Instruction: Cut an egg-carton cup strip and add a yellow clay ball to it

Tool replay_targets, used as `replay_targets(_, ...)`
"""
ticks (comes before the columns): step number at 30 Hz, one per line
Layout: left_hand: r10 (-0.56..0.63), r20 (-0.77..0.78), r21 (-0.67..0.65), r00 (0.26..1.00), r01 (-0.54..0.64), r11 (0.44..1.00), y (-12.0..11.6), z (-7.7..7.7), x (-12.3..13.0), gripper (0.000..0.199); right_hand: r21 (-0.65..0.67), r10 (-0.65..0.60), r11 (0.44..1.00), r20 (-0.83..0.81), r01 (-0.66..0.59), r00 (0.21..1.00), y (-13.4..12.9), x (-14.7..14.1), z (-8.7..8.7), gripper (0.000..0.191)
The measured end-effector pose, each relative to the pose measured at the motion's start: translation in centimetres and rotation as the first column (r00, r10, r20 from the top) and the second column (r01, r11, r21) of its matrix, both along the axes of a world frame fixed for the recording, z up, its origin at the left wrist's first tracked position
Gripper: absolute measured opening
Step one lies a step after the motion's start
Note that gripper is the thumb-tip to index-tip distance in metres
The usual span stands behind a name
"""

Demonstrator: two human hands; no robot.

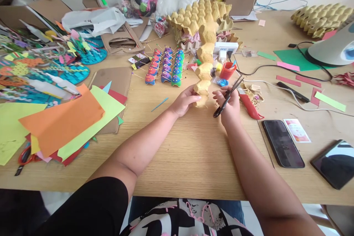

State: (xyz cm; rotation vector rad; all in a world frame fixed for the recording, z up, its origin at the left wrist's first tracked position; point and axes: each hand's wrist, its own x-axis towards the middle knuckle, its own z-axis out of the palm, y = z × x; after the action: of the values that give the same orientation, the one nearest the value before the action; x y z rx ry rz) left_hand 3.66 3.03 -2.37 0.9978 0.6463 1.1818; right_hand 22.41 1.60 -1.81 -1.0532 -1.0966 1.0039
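My left hand (186, 101) is closed on the near end of a yellow egg carton strip (205, 52), a row of joined cups held up off the table and stretching away from me. Black-handled scissors (228, 96) rest in my right hand (229, 105), just right of the strip. Their blades point up and away, apart from the carton. Beyond my hands stand three painted egg-carton caterpillars, a red one (153, 67), a purple one (166, 65) and a green one (177, 67), with thin sticks poking out.
Stacked egg trays (193, 16) stand at the back. Coloured paper (66, 121) and paper crafts (41, 73) cover the left. On the right lie a red-handled cutter (249, 106), a phone (283, 143), a dark glossy case (336, 164) and a white cable (290, 96). A red cup (227, 70) stands behind the scissors.
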Motion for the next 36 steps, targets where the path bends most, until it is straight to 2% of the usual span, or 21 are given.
replay_targets(5,-0.099,-0.08,0.107,0.992,0.108,0.988,0.3,-0.8,0.0,0.075,-0.055,0.067,0.995,-0.317,-0.089,0.946,0.3,0.1,0.4,0.052)
replay_targets(10,-0.181,-0.095,0.105,0.979,0.191,0.976,0.8,-2.4,-0.1,0.103,-0.044,0.103,0.99,-0.418,-0.134,0.903,0.2,0.2,0.7,0.052)
replay_targets(14,-0.232,-0.102,0.107,0.967,0.243,0.964,0.7,-2.7,0.1,0.111,-0.067,0.095,0.987,-0.491,-0.146,0.866,0.2,0.2,0.8,0.051)
replay_targets(20,-0.218,-0.128,0.093,0.968,0.23,0.969,0.0,-1.8,-0.2,0.094,-0.073,0.132,0.975,-0.568,-0.21,0.813,0.5,0.4,0.5,0.046)
replay_targets(24,-0.155,-0.185,0.098,0.97,0.175,0.98,-0.2,-1.4,-0.3,0.08,-0.054,0.2,0.959,-0.566,-0.278,0.8,0.6,0.3,0.5,0.044)
replay_targets(29,-0.072,-0.183,0.106,0.98,0.093,0.99,-0.1,-1.1,-0.3,0.065,-0.057,0.284,0.927,-0.542,-0.371,0.791,0.4,-0.1,0.6,0.041)
replay_targets(36,-0.015,-0.156,0.089,0.988,0.029,0.996,-0.1,-0.7,-0.2,0.062,-0.079,0.31,0.9,-0.576,-0.429,0.757,0.4,-0.1,-0.1,0.045)
